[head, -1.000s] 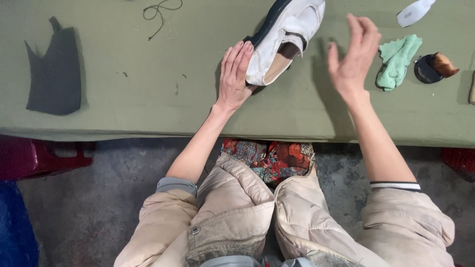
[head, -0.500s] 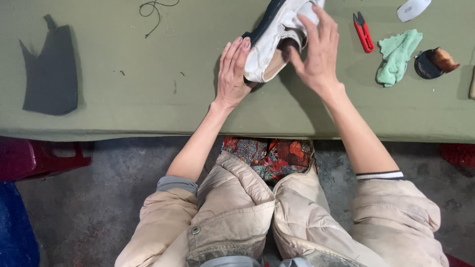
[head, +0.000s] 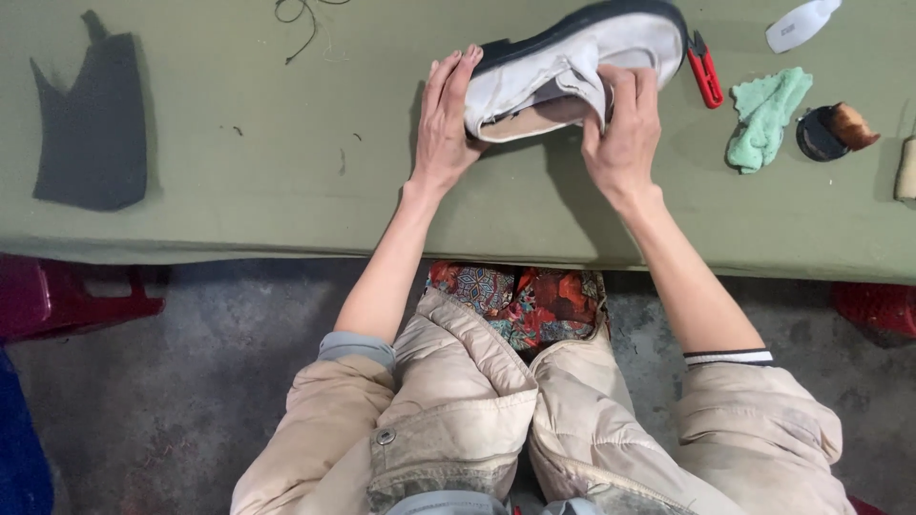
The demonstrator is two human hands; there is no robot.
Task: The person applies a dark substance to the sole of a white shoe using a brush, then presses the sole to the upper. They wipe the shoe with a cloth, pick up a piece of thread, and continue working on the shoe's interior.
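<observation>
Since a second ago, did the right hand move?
Yes. The right hand came in leftward, away from the green cloth, and now grips the white shoe on the table.

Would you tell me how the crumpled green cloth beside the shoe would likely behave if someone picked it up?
The green cloth lies in soft folds, so it would probably droop limply. It looks thin, likely light. Lying flat on the table, it shouldn't roll.

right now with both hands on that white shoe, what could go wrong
The white shoe lies tipped on its side, the right hand gripping at its opening and the left hand flat against the heel; it could slip or roll. The red cutter lies right beside the shoe's toe and might get knocked. The green cloth and round brush nearby could be swept aside.
</observation>
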